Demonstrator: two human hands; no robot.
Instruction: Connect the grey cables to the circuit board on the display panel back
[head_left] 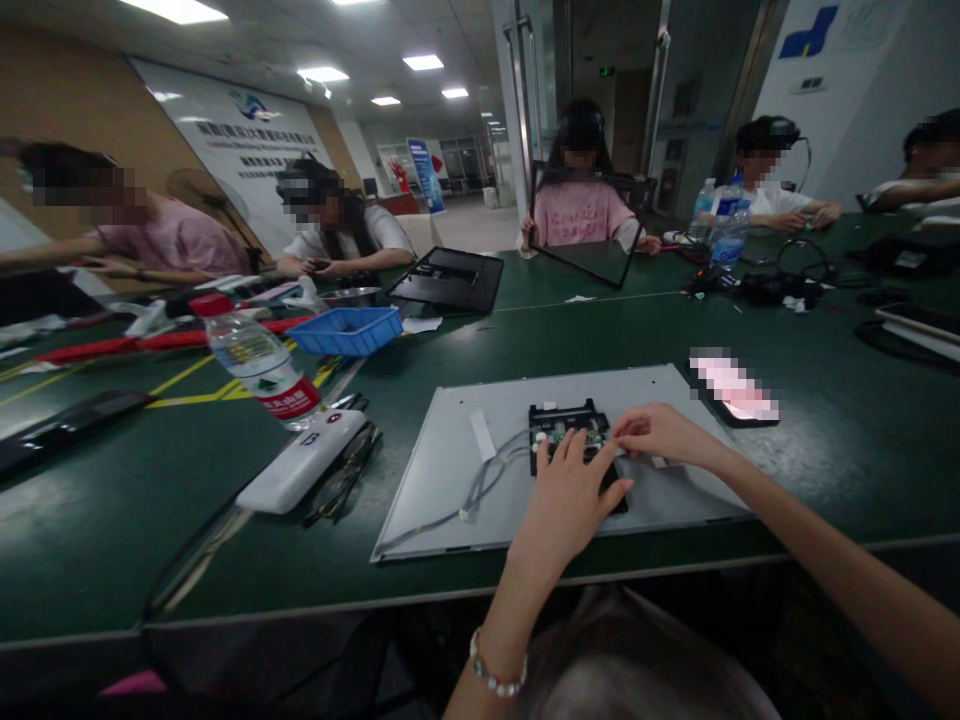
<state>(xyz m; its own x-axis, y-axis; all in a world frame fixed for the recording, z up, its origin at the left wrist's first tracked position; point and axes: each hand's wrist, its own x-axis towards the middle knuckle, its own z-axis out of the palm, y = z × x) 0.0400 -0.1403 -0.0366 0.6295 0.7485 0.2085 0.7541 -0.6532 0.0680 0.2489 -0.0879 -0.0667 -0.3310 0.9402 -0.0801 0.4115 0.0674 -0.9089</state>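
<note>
A flat grey display panel (427, 450) lies on the green table in front of me. On its middle sits a black plastic bracket (562, 411) carrying a small green circuit board (595, 437). My left hand (566, 485) rests over the bracket and board with its fingers spread, hiding part of both. At the board's right edge, the fingertips of my right hand (664, 432) are pinched together; whatever they hold is too small to make out. Grey cables (480, 485) run from the bracket's left side to the panel's lower left corner. A white strip (482, 435) lies beside them.
Left of the panel are a white power bank (304, 465), glasses (345, 475), a water bottle (259, 365) and a blue tray (349, 331). A phone (731, 390) lies at right. Across the table, a person holds a black frame (581, 272); several other people sit around.
</note>
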